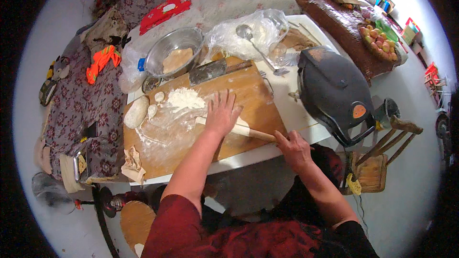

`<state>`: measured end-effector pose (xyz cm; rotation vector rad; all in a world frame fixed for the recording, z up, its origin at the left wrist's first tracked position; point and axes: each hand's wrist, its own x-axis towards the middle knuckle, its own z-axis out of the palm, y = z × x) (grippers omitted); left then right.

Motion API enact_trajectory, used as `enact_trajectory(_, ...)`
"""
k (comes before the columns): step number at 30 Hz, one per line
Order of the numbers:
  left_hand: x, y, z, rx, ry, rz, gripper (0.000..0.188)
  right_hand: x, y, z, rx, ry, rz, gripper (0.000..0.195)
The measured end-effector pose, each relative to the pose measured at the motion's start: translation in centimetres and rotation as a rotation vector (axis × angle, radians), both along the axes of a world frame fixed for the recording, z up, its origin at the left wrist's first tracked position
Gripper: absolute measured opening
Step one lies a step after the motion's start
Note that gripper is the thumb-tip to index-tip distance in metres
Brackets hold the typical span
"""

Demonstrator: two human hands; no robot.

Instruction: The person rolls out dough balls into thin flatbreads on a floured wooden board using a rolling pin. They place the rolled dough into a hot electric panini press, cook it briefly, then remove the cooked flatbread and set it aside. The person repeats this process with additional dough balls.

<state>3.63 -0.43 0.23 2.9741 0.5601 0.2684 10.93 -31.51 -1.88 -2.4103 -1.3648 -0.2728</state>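
Note:
A wooden rolling pin (258, 135) lies slantwise over a floured wooden board (251, 89). My left hand (222, 113) rests flat across the pin's far part with its fingers spread, pointing away from me. At the board's right edge my right hand (294, 147) grips the pin's near end. White, flattish dough (239, 125) shows in part under the pin, just right of my left hand; its full outline is hidden. A heap of flour (186, 99) lies beyond, left of my left hand. Farther left are a large dough lump (136, 112) and two small dough pieces (159, 96).
A cleaver (208, 72) lies at the board's far edge. Behind stand a metal bowl (150, 53) holding dough and a plastic bag of flour (229, 32) with a ladle (256, 48). A black electric griddle (333, 86) is at right, crumpled paper (132, 165) at near left.

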Motion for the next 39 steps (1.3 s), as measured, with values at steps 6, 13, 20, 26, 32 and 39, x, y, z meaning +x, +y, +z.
enact_trajectory(6, -2.1, -2.5, 4.7, 0.019, 0.005, -0.154, 0.057, -2.1, -0.4, -1.1, -0.009, 0.716, -0.108, 0.022)
enact_trajectory(13, -5.6, -6.7, 3.0, -0.042, 0.129, -0.278, 0.057, -5.6, -2.5, -0.8, 0.078, 1.552, -0.200, 0.040)
enact_trajectory(20, 10.2, -8.8, -0.7, -0.070, 0.017, -0.226, 0.062, -1.9, -3.0, 0.0, 0.089, 0.973, -0.328, 0.039)
enact_trajectory(26, 5.4, -8.0, 0.3, -0.093, 0.011, -0.223, 0.065, -3.8, -3.2, -0.4, -0.019, 1.124, -0.342, 0.041)
enact_trajectory(32, -8.4, -4.6, -0.8, -0.230, -0.060, -0.021, 0.063, -7.6, 0.3, 1.8, -0.011, 1.767, -0.197, 0.040)
enact_trajectory(39, -13.2, -1.1, -1.3, -1.586, -0.552, 0.573, 0.042, -12.0, 3.0, -0.8, 0.058, 1.571, -0.059, 0.034)
